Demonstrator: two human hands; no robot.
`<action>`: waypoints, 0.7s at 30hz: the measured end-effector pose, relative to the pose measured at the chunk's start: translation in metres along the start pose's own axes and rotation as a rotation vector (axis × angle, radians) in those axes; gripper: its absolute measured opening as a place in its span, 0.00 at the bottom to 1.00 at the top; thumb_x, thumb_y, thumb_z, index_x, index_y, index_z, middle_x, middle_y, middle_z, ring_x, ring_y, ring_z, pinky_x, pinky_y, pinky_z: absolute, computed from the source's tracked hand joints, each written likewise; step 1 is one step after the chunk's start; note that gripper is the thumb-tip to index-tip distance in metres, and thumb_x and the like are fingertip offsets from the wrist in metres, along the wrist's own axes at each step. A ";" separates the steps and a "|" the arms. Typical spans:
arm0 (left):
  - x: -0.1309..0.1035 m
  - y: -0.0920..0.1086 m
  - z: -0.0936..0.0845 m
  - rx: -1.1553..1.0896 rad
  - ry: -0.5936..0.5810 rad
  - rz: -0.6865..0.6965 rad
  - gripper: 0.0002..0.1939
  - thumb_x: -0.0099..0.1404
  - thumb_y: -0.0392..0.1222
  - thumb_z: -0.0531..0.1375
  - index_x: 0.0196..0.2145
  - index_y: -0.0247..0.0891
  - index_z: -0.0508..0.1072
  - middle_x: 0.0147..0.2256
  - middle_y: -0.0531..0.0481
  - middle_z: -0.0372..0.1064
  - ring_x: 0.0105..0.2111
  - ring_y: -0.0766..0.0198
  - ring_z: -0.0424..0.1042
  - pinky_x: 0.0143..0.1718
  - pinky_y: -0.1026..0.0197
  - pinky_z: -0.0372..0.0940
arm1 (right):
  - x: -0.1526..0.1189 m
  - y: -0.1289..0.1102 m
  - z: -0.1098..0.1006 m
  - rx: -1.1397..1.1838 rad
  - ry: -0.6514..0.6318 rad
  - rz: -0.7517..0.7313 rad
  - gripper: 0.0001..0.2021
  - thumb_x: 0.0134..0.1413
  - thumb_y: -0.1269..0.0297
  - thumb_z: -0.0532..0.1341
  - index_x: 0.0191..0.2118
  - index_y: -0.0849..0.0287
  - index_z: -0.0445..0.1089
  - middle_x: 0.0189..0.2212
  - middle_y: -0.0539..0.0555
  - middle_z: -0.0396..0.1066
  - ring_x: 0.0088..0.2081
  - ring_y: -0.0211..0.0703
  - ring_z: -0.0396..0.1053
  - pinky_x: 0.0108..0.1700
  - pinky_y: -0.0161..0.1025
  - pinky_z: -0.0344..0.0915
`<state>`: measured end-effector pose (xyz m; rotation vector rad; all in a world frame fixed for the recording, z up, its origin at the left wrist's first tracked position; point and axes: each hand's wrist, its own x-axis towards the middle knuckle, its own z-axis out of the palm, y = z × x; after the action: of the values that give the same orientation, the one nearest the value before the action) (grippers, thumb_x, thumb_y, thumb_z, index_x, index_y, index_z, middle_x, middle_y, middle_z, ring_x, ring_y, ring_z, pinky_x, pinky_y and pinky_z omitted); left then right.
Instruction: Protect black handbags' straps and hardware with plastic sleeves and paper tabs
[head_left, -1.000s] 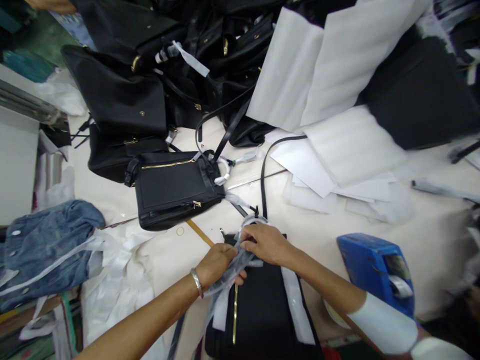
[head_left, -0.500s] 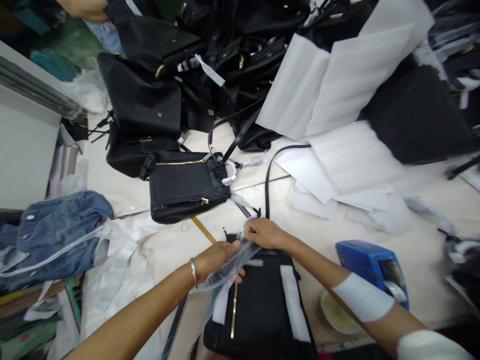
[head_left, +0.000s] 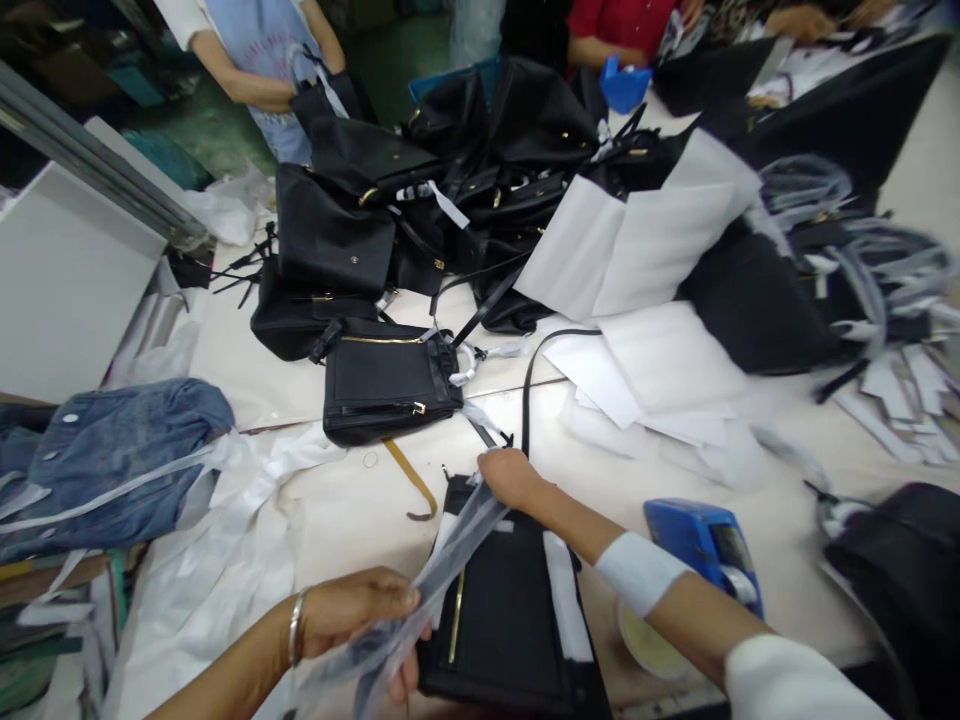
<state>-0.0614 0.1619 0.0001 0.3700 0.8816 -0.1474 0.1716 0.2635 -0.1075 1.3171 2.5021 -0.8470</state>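
Note:
A long transparent plastic sleeve (head_left: 457, 555) stretches slantwise between my two hands, a dark strap seeming to show inside its lower part. My left hand (head_left: 367, 610), with a silver bangle at the wrist, pinches the sleeve near the bottom of the view. Farther up, my right hand (head_left: 514, 478) is closed round the sleeve's upper end, close to a strap buckle. Beneath them a black backpack (head_left: 510, 610) lies flat, with a gold zip and white foam strips on it. A thin black strap (head_left: 527, 390) curves away beyond my right hand.
A second black bag (head_left: 390, 380) lies ahead, before a heap of black bags (head_left: 450, 170). White foam sheets (head_left: 667, 350) are at right, near a blue tape dispenser (head_left: 705, 550) and a bowl (head_left: 652, 640). A denim garment (head_left: 127, 450) is at left. Other people stand across the table.
My left hand has moved down and left, away from my right hand, drawing the sleeve out longer. My right hand stays by the buckle. The view has tilted up, showing people beyond the table.

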 end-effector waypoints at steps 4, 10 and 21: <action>-0.007 -0.035 0.014 0.002 0.012 0.106 0.19 0.58 0.55 0.56 0.33 0.35 0.72 0.21 0.46 0.70 0.18 0.61 0.69 0.22 0.61 0.62 | -0.020 0.001 -0.020 -0.049 0.055 0.042 0.10 0.54 0.76 0.53 0.41 0.66 0.68 0.39 0.62 0.71 0.43 0.48 0.69 0.45 0.40 0.63; -0.014 -0.045 0.033 -0.078 0.119 0.274 0.16 0.58 0.54 0.58 0.30 0.36 0.68 0.17 0.54 0.62 0.14 0.68 0.62 0.20 0.62 0.63 | -0.127 -0.039 -0.026 0.401 0.341 0.308 0.15 0.64 0.64 0.44 0.40 0.62 0.67 0.36 0.58 0.72 0.40 0.42 0.70 0.45 0.40 0.63; 0.032 0.024 0.094 -0.380 0.215 0.690 0.15 0.57 0.49 0.62 0.31 0.37 0.61 0.19 0.62 0.50 0.13 0.78 0.48 0.14 0.73 0.44 | -0.284 -0.030 -0.145 1.017 0.067 0.023 0.23 0.36 0.55 0.64 0.43 0.26 0.63 0.29 0.37 0.72 0.37 0.51 0.73 0.23 0.40 0.65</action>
<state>0.0330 0.1496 0.0357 0.3174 0.9247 0.6987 0.3275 0.1352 0.1407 1.5839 2.0858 -2.2572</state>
